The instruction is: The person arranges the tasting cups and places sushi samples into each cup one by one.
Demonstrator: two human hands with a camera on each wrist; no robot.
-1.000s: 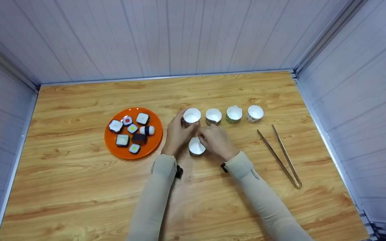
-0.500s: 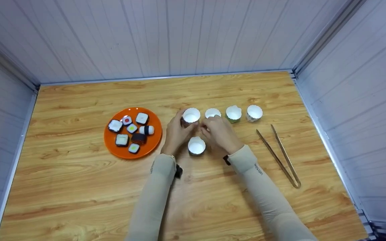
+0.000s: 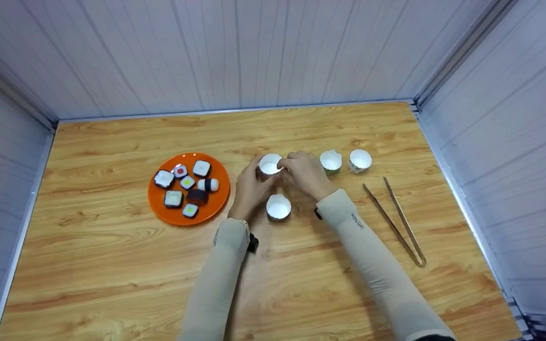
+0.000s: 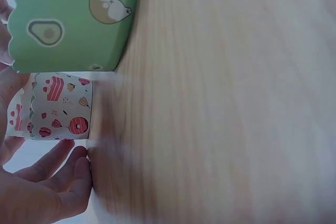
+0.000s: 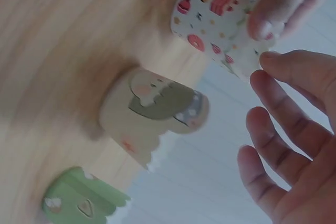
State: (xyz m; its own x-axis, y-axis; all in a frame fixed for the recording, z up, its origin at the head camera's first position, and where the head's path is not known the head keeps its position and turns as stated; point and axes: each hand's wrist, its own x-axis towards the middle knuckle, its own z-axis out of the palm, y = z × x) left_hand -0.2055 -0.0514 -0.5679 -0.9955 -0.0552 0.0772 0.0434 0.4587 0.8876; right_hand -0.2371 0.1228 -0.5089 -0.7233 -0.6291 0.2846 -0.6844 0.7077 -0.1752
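Note:
In the head view my left hand (image 3: 250,190) grips a white paper baking cup (image 3: 270,164) printed with red cakes, upright on the table. A second scalloped edge shows at its mouth in the left wrist view, as of nested cups. My right hand (image 3: 305,174) reaches over from the right; its thumb and index finger pinch the rim, with the other fingers (image 5: 260,124) spread apart. A beige paper cup (image 5: 152,108) stands beside it, hidden by my right hand in the head view. A green paper cup (image 3: 278,207) stands in front, between my forearms.
To the left lies an orange plate (image 3: 221,196) with several sushi pieces (image 3: 173,199). Right of my hands stand another green paper cup (image 3: 331,161) and a patterned white cup (image 3: 360,161). Metal tongs (image 3: 398,225) lie spread at the right. Panel walls border the table.
My right hand has moved up from beside the front green cup, over the beige cup, to the rim of the white cup. The left hand keeps its hold and place.

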